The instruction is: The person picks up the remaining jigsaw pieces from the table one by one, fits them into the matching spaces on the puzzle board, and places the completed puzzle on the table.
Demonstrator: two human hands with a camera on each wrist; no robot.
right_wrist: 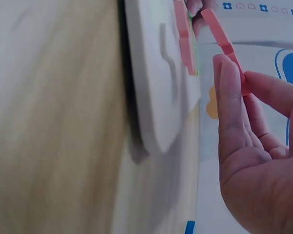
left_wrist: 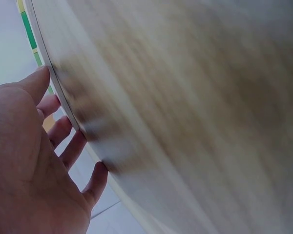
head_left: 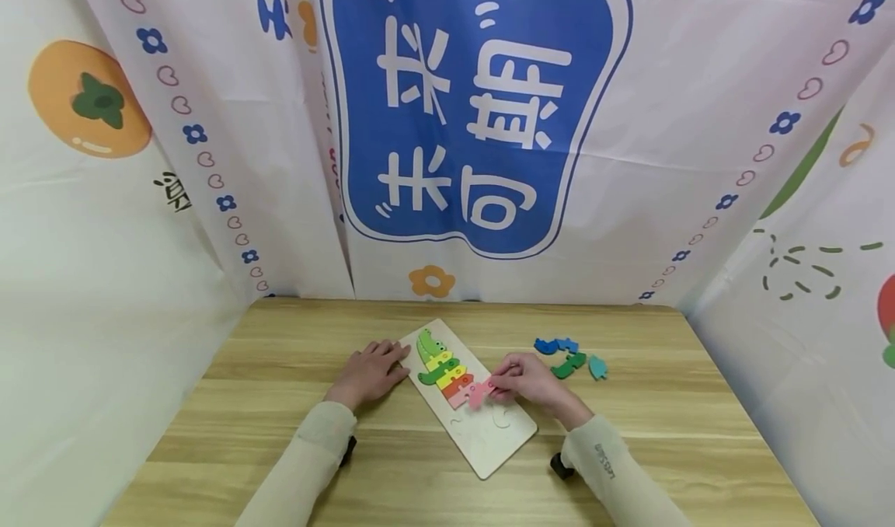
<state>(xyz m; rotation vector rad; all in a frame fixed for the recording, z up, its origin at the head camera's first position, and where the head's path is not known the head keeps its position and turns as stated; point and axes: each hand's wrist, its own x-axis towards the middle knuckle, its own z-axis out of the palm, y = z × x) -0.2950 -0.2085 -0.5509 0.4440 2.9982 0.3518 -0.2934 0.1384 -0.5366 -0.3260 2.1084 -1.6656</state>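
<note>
A pale wooden puzzle board [head_left: 495, 448] lies slanted on the table, its upper part filled with a crocodile [head_left: 447, 368] of green, yellow, orange and pink pieces. My right hand [head_left: 529, 379] pinches a pink puzzle piece [head_left: 478, 396] between thumb and finger. That piece overlaps the lower end of the crocodile in the head view; in the right wrist view the piece [right_wrist: 219, 32] is tilted and raised off the board [right_wrist: 149, 83]. At the board's upper left edge rests my left hand [head_left: 372, 371], its fingers relaxed, fingertips touching the table in the left wrist view.
Right of the board lie loose puzzle pieces: a dark blue piece [head_left: 545, 347], a lighter blue piece [head_left: 568, 345], a green piece [head_left: 569, 365] and a teal piece [head_left: 597, 368]. A printed white curtain [head_left: 280, 162] hangs behind the wooden table [head_left: 650, 434].
</note>
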